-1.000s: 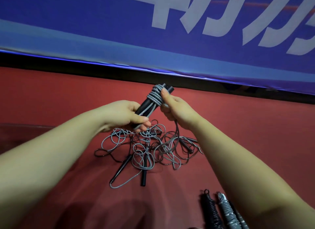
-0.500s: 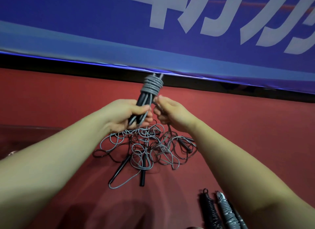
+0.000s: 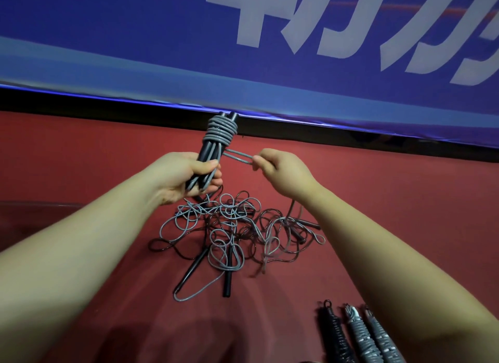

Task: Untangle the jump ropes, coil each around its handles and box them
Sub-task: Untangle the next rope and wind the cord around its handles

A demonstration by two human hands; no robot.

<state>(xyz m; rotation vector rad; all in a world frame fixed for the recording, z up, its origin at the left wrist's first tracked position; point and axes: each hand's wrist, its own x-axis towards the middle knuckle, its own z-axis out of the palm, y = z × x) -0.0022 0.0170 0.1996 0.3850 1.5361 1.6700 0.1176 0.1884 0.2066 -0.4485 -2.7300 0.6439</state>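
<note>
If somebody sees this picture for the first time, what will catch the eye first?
First, the left hand gripping a pair of black handles upright at the centre, with grey rope wound round their top, while the right hand pinches a loop pulled out sideways. Below the hands, a tangle of ropes lies on the red surface. Three wound ropes lie at the bottom right.
</note>
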